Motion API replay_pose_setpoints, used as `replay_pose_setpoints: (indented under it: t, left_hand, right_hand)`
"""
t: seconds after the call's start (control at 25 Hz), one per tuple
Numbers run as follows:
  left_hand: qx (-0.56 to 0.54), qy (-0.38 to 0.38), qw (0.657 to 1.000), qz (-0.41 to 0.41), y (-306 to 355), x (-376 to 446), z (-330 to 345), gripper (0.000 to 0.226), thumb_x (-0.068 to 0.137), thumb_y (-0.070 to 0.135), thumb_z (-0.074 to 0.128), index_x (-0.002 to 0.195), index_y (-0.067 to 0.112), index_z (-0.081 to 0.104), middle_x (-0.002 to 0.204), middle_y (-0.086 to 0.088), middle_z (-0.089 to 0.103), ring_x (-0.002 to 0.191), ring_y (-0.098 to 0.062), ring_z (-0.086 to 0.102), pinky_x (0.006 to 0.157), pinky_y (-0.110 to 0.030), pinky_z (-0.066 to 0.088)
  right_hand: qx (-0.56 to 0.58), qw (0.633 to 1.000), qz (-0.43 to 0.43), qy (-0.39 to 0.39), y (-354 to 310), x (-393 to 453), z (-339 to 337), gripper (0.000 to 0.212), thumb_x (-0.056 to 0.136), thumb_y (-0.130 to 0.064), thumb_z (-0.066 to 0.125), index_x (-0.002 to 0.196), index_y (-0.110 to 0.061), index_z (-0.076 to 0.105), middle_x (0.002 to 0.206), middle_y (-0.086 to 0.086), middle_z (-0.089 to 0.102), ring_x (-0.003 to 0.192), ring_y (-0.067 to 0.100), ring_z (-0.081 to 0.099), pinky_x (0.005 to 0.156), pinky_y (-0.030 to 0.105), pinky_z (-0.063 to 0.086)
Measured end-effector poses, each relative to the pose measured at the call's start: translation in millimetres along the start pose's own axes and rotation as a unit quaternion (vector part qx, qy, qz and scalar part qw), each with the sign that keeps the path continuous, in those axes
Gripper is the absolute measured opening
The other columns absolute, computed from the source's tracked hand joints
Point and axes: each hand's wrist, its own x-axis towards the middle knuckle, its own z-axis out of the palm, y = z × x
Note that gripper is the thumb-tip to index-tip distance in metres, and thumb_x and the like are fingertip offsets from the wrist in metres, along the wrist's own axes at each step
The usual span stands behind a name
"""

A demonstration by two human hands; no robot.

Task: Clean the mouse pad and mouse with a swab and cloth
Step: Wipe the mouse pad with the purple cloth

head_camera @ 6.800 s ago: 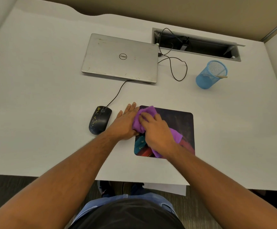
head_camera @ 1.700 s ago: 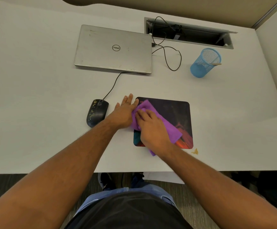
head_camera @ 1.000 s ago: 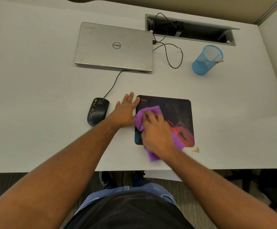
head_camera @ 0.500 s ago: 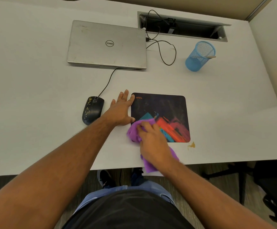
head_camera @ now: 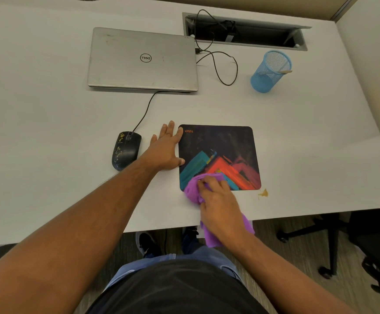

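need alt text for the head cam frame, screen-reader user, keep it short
Seen from above, a person's right hand grips a purple cloth at the near edge of a colourful mouse pad while the left hand lies flat against its left edge. On the white desk are a smudged black mouse, closed laptop, blue mesh cup and a small brown stain.

Left hand [head_camera: 165, 150] flat, fingers straight; right hand [head_camera: 218, 205] curled, gripping.

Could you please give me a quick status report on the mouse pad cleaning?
Left hand flat, steadying mouse pad. Right hand grips purple cloth at near-left corner. Nothing in the way.
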Motion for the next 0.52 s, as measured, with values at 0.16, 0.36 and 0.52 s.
replay_pose_setpoints:
  t: [0.16, 0.36, 0.52]
  left_hand:
    - [0.01, 0.005, 1.0, 0.002, -0.7, -0.7, -0.7, 0.103, 0.089, 0.038, 0.07, 0.158, 0.024, -0.005, 0.163, -0.004, -0.023, 0.15, -0.023, -0.02, 0.12, -0.046, -0.003]
    - [-0.005, -0.004, 1.0, 0.003, -1.6, 0.7, 0.2, 0.105, 0.088, 0.04, 0.071, 0.158, 0.024, -0.005, 0.163, -0.003, -0.024, 0.149, -0.022, -0.021, 0.12, -0.046, -0.004]
    - [0.0, -0.004, 1.0, 0.001, -1.0, 0.8, 1.4, 0.105, 0.089, 0.04, 0.071, 0.158, 0.024, -0.006, 0.163, -0.003, -0.024, 0.149, -0.022, -0.022, 0.119, -0.046, -0.005]
  right_hand:
    - [0.005, 0.996, -0.074, -0.058, -28.9, -2.3, 13.1, 0.061, 0.091, -0.024, 0.07, 0.148, -0.026, 0.049, 0.152, -0.006, 0.045, 0.138, 0.019, 0.04, 0.11, 0.037, 0.042]
    - [0.015, 0.999, 0.031, 0.004, 26.1, -6.0, -8.6, 0.049, 0.098, -0.019, 0.061, 0.146, -0.019, 0.055, 0.15, -0.005, 0.05, 0.133, 0.018, 0.045, 0.11, 0.032, 0.04]
    - [0.011, 0.995, 0.091, 0.026, 19.8, -4.9, -6.0, 0.046, 0.099, -0.021, 0.061, 0.144, -0.015, 0.057, 0.149, -0.001, 0.05, 0.135, 0.021, 0.045, 0.112, 0.033, 0.041]
